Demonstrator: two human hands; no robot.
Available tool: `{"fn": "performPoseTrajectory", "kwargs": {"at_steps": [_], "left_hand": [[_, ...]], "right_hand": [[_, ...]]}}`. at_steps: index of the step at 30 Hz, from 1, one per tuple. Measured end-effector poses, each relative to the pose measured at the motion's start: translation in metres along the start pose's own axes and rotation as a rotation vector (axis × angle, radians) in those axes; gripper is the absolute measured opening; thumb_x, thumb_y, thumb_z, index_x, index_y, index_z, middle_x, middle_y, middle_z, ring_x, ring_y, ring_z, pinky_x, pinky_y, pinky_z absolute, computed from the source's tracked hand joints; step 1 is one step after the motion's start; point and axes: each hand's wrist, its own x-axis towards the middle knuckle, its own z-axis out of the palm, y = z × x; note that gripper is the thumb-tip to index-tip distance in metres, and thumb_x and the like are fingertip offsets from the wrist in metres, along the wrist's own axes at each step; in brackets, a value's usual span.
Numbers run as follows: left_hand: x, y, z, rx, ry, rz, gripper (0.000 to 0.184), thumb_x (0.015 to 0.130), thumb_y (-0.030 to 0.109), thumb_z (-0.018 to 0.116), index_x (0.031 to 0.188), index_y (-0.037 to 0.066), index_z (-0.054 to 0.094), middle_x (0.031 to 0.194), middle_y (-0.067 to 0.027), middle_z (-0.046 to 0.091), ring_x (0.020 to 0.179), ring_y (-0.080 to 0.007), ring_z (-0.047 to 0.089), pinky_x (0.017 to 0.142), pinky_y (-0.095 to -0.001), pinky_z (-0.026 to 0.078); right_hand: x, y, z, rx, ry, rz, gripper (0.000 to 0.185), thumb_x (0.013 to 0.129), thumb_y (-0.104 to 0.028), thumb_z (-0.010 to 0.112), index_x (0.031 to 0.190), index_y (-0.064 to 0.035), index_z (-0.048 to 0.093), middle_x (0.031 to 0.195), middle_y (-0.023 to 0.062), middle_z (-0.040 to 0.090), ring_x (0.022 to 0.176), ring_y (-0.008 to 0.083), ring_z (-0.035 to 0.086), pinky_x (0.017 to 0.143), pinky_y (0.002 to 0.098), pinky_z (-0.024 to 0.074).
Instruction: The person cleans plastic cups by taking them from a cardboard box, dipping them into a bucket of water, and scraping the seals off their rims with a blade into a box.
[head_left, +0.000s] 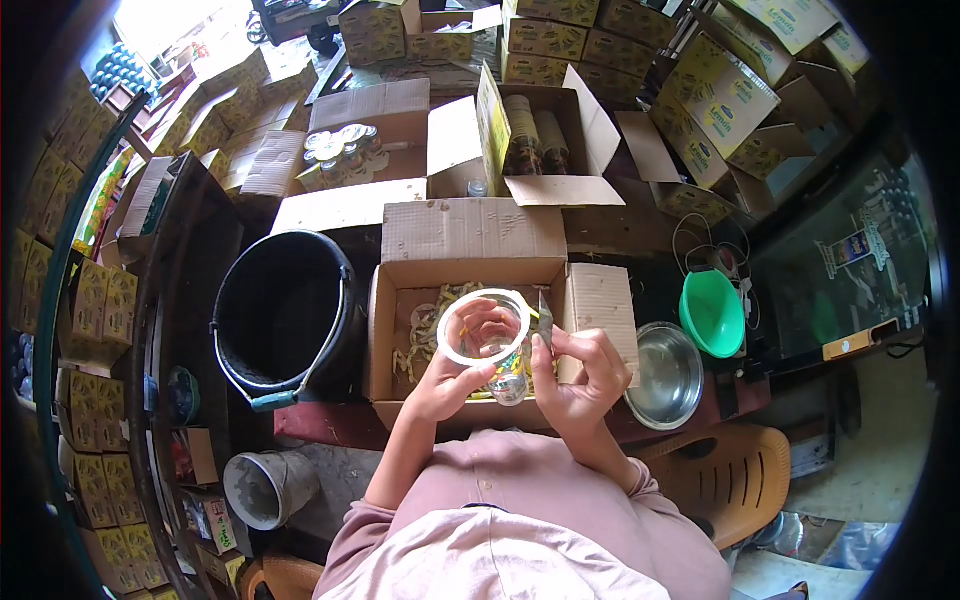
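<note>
A clear plastic cup [509, 386] with a white rim is tilted over the open cardboard box [473, 232]. My left hand [449, 385] is wrapped round the cup from the left. On the right, my right hand [583, 378] pinches a small flat blade [545, 318] close beside the cup's rim. A thin yellowish strip shows near the blade. Inside the box, below my hands, lie many curled yellow and white strips [424, 330].
A black bucket [283, 310] stands left of the box. To the right are a metal bowl [665, 375] and a green bowl [712, 313]. Open cartons [350, 190] stand behind. A grey bucket [268, 490] is low on the left, a brown chair [735, 470] low on the right.
</note>
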Motion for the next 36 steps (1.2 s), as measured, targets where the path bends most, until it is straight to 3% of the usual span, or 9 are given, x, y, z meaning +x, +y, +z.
{"fn": "performPoseTrajectory", "kwargs": {"at_steps": [5, 8, 23, 28, 30, 36], "left_hand": [[0.000, 0.004, 0.003, 0.038, -0.012, 0.012, 0.066, 0.076, 0.005, 0.059, 0.130, 0.005, 0.022, 0.117, -0.0130, 0.040, 0.109, -0.0219, 0.042, 0.093, -0.0349, 0.037], [0.001, 0.005, 0.005, 0.056, -0.030, 0.030, 0.066, 0.076, 0.002, 0.059, 0.130, 0.005, 0.021, 0.117, -0.0125, 0.040, 0.109, -0.0214, 0.043, 0.092, -0.0343, 0.038], [0.001, -0.003, -0.006, 0.322, -0.066, 0.131, 0.066, 0.073, -0.001, 0.063, 0.126, 0.007, 0.026, 0.113, -0.0114, 0.041, 0.106, -0.0207, 0.046, 0.089, -0.0326, 0.041], [-0.002, 0.005, -0.004, 0.499, -0.124, 0.110, 0.063, 0.071, 0.000, 0.065, 0.123, 0.005, 0.029, 0.112, -0.0109, 0.042, 0.104, -0.0203, 0.047, 0.088, -0.0323, 0.042], [-0.003, 0.005, -0.004, 0.475, -0.106, 0.096, 0.063, 0.071, 0.001, 0.065, 0.123, 0.005, 0.029, 0.112, -0.0111, 0.042, 0.104, -0.0202, 0.047, 0.087, -0.0323, 0.042], [-0.002, 0.002, -0.004, 0.237, -0.078, 0.074, 0.064, 0.073, 0.002, 0.063, 0.126, 0.006, 0.027, 0.113, -0.0119, 0.042, 0.102, -0.0196, 0.047, 0.086, -0.0317, 0.042]], "right_hand": [[-0.003, 0.002, 0.001, 0.016, -0.015, -0.054, 0.017, 0.065, 0.004, 0.068, 0.079, -0.0014, 0.060, 0.064, 0.0062, 0.055, 0.052, 0.0118, 0.053, 0.045, 0.0227, 0.0386], [-0.001, 0.000, 0.000, 0.008, -0.020, -0.026, 0.019, 0.064, 0.005, 0.067, 0.080, -0.0033, 0.062, 0.062, 0.0066, 0.056, 0.052, 0.0148, 0.057, 0.047, 0.0236, 0.0447], [-0.001, 0.003, 0.001, -0.052, -0.020, -0.103, 0.024, 0.062, 0.006, 0.066, 0.084, -0.0028, 0.062, 0.062, 0.0062, 0.053, 0.051, 0.0156, 0.054, 0.045, 0.0246, 0.0432], [0.002, 0.008, 0.000, -0.007, -0.058, -0.014, 0.024, 0.062, 0.006, 0.066, 0.084, -0.0026, 0.062, 0.062, 0.0069, 0.054, 0.051, 0.0157, 0.054, 0.046, 0.0245, 0.0432], [0.003, 0.013, -0.001, 0.128, -0.078, 0.081, 0.022, 0.062, 0.007, 0.066, 0.081, -0.0021, 0.062, 0.062, 0.0071, 0.055, 0.052, 0.0145, 0.055, 0.047, 0.0242, 0.0434], [0.001, 0.011, -0.004, 0.171, -0.045, 0.094, 0.018, 0.063, 0.006, 0.067, 0.079, -0.0021, 0.062, 0.062, 0.0067, 0.056, 0.052, 0.0132, 0.056, 0.046, 0.0226, 0.0429]]}}
